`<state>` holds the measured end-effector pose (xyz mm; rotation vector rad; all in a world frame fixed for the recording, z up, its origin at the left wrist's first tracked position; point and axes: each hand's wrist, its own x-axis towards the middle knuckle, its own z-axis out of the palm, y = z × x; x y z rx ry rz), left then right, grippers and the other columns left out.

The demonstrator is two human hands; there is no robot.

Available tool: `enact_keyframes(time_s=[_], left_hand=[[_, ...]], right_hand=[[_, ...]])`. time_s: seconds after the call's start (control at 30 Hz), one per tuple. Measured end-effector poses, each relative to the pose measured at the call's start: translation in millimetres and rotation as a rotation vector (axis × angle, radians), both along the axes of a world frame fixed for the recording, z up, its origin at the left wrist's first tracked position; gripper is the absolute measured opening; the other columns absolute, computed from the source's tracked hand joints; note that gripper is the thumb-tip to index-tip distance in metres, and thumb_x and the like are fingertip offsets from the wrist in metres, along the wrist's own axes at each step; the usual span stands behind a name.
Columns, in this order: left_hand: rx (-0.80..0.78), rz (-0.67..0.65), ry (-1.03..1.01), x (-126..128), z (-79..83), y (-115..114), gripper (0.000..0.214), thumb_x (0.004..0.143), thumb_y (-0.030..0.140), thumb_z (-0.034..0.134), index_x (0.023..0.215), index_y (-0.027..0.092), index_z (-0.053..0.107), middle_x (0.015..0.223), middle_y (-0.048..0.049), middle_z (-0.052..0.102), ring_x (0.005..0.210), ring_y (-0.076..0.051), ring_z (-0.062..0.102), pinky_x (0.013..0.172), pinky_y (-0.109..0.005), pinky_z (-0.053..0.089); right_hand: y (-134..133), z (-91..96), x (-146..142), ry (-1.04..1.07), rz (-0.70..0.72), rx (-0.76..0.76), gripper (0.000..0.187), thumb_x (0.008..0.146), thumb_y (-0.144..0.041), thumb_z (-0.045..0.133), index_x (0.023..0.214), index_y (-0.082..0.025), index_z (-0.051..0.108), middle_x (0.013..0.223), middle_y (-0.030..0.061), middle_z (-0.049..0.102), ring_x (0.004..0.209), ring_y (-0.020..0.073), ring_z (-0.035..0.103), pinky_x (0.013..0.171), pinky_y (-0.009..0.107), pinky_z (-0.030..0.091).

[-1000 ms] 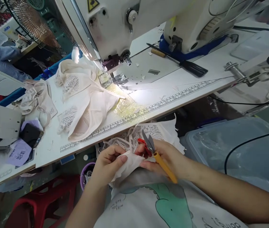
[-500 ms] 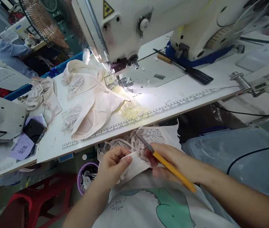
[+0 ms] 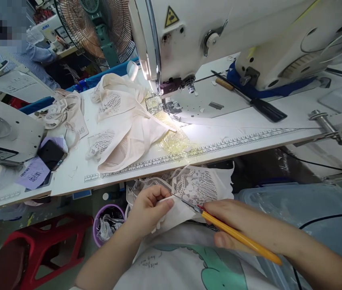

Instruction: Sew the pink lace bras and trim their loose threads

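Over my lap, just below the table edge, my left hand [image 3: 150, 209] pinches the edge of a white lace garment piece [image 3: 199, 184] between thumb and fingers. My right hand [image 3: 234, 221] is closed around orange-handled scissors [image 3: 243, 238]. Their metal blades point left along the fabric, and the tips reach the cloth beside my left fingertips. Whether the blades are parted is hard to make out. Part of the lace piece hangs beyond my hands, under the table edge.
Cream lace garments [image 3: 122, 133] lie on the table beside the lit sewing machine [image 3: 174, 52]. A black-handled screwdriver [image 3: 267, 109] rests behind the printed ruler strip [image 3: 219, 148]. Below are a purple bin [image 3: 96, 231], a red stool [image 3: 47, 249] and a clear plastic box [image 3: 303, 201]. Another person [image 3: 35, 60] sits far left.
The scissors and my right hand have shifted right and slightly down, and the blade tips now lie lower, at the fabric by my left fingers. The camera view has turned slightly left.
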<state>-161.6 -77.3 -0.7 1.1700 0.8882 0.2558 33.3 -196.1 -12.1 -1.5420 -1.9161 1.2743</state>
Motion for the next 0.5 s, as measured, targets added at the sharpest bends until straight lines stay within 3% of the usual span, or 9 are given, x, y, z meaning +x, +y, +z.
enact_keyframes(time_s=[0.2, 0.5], left_hand=[[-0.004, -0.005, -0.010, -2.1, -0.7, 1.0, 0.031, 0.066, 0.040, 0.069, 0.065, 0.015, 0.052, 0.051, 0.0043, 0.044, 0.041, -0.005, 0.038, 0.040, -0.018, 0.030], [-0.008, -0.023, -0.039, -5.5, -3.7, 3.8, 0.027, 0.068, 0.036, 0.069, 0.066, 0.015, 0.054, 0.053, 0.0033, 0.046, 0.043, -0.006, 0.038, 0.042, -0.018, 0.030]], right_hand=[[3.6, 2.8, 1.3, -0.012, -0.044, -0.107, 0.043, 0.079, -0.055, 0.050, 0.063, -0.020, 0.031, 0.061, -0.0033, 0.038, 0.054, 0.0111, 0.032, 0.047, 0.023, 0.023], [-1.8, -22.2, -5.4, 0.090, -0.183, -0.116, 0.043, 0.078, -0.052, 0.051, 0.058, -0.020, 0.031, 0.056, -0.0044, 0.034, 0.051, 0.0104, 0.029, 0.046, 0.024, 0.022]])
